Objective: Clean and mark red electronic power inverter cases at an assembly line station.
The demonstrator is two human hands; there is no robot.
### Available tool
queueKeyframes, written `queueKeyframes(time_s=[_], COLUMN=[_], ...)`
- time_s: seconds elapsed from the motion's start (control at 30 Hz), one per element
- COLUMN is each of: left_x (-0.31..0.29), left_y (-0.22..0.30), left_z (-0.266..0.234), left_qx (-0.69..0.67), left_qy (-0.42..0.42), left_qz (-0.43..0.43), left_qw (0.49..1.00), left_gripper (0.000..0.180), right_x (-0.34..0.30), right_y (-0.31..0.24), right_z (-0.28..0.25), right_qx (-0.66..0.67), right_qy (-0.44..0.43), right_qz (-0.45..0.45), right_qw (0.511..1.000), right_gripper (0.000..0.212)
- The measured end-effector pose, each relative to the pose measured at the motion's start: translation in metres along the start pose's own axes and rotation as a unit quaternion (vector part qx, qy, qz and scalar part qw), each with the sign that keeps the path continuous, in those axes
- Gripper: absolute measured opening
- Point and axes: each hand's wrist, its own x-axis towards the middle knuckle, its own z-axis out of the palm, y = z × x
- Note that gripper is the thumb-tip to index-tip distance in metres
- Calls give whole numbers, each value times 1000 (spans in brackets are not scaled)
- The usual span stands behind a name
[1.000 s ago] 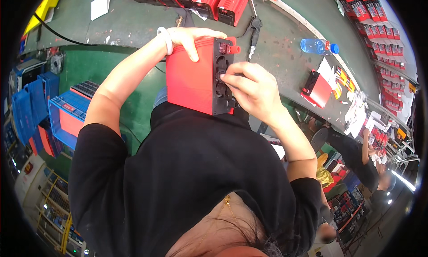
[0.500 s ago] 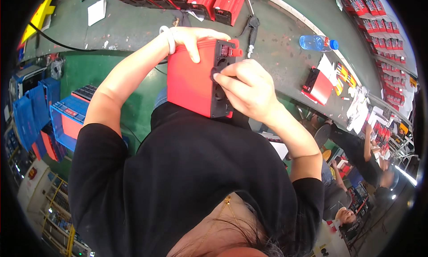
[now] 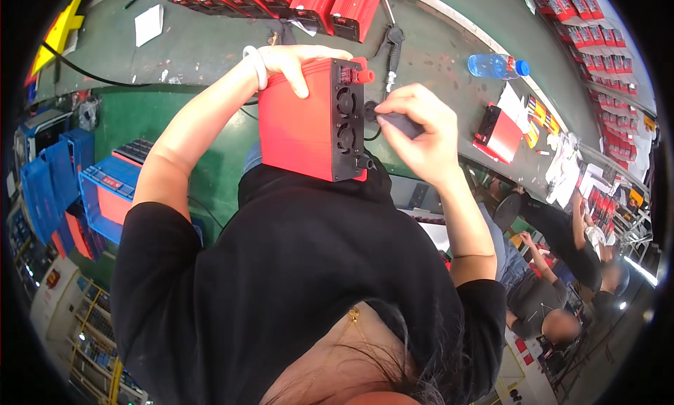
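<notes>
Right hand [image 3: 426,132] has moved right of the box [image 3: 295,131], pinching a disc [image 3: 370,110] that slackening could drop; left hand [image 3: 290,59] clasps the box.

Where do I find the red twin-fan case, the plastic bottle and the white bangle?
Red twin-fan case [image 3: 296,127], head view: broad red side.
Plastic bottle [image 3: 489,66], head view: its body.
White bangle [image 3: 260,66], head view: the band.

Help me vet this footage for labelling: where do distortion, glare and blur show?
Head view: the fisheye curves the long edge of the workbench and leaves the corners black; the strip light at far right glares white; the head of a co-worker at lower right is blurred; the red box in the left hand reads fairly clear, its fan openings distinct.
</notes>
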Motion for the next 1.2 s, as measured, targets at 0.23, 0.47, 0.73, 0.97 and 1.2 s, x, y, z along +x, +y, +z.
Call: queueKeyframes(time_s=[0.23,0.47,0.73,0.97,1.2], left_x=[3,-9,-8,-10,-8], left_y=[5,-1,2,2,-8], left_z=[9,5,7,11,8], left_qx=[-65,-167,-105,-169,-174], left_qy=[-22,11,-5,-10,-15], left_qz=[-14,-29,-8,-15,-17], left_qw=[998,985,994,985,985], left_gripper=[119,116,113,111,112], right_x=[5,-2,-4,-19,-13], right_y=[-8,-6,-43,-33,-27], right_z=[17,-8,27,18,28], right_qx=[-41,-96,-130,-62,-108], right_qy=[-67,-102,-78,-104,-60], right_qz=[-99,-31,-129,-100,-136], right_qw=[992,990,980,988,983], right_gripper=[26,17,20,23,26])
